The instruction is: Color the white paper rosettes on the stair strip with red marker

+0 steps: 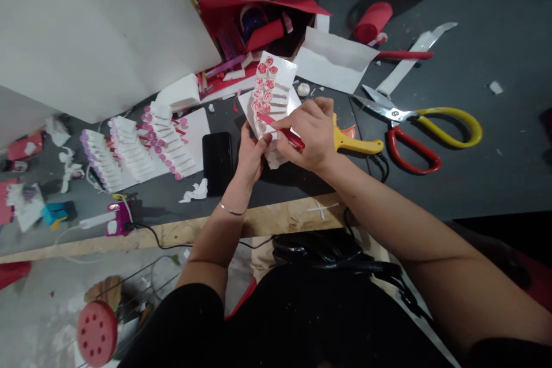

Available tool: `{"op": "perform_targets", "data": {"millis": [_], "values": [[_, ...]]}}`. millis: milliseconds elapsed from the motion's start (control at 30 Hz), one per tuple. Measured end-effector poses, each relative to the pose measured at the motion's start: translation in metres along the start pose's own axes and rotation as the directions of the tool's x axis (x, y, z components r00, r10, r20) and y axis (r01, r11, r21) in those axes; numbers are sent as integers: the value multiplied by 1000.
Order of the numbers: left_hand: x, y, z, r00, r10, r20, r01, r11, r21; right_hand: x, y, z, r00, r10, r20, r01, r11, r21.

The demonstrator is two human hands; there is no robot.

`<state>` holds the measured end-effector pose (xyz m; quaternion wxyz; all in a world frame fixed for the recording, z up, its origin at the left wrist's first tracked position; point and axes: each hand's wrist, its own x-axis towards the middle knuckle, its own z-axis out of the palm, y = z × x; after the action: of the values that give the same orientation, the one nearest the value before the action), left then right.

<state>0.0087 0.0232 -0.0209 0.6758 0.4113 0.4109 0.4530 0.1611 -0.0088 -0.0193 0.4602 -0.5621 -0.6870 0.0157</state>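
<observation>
Your left hand [251,152] steadies the flower card [285,73]; your right hand [314,135] works the red marker [296,140].
Left to right: pink and purple flower stems [176,155] sit on the tabletop [474,187], set well left, probably to stay clear; phone [217,158] just beside your left hand. Left hand grips the flower card near its lower end, thumb on top, likely so it won't shift. Flower card lies between your hands, mostly beyond them, red-and-white flowers [268,84] facing up. Right hand pinches the red marker, probably for fine control; its tip is at a lower flower, contact can't tell. Yellow-handled tool [360,144] just past right hand; scissors [394,114] farther right, blades parted, handles your way, perhaps for easy pickup.
</observation>
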Motion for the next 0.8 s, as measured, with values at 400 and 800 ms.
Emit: {"op": "perform_targets", "data": {"millis": [400,800], "values": [[0,0,1,1000,-9,-11,9,1000,-14,1,-2,0,999,-46,-18,45,998,-35],[1,-1,-1,1000,-5,-20,4,1000,-26,0,2,-2,994,-88,-64,90,996,30]]}}
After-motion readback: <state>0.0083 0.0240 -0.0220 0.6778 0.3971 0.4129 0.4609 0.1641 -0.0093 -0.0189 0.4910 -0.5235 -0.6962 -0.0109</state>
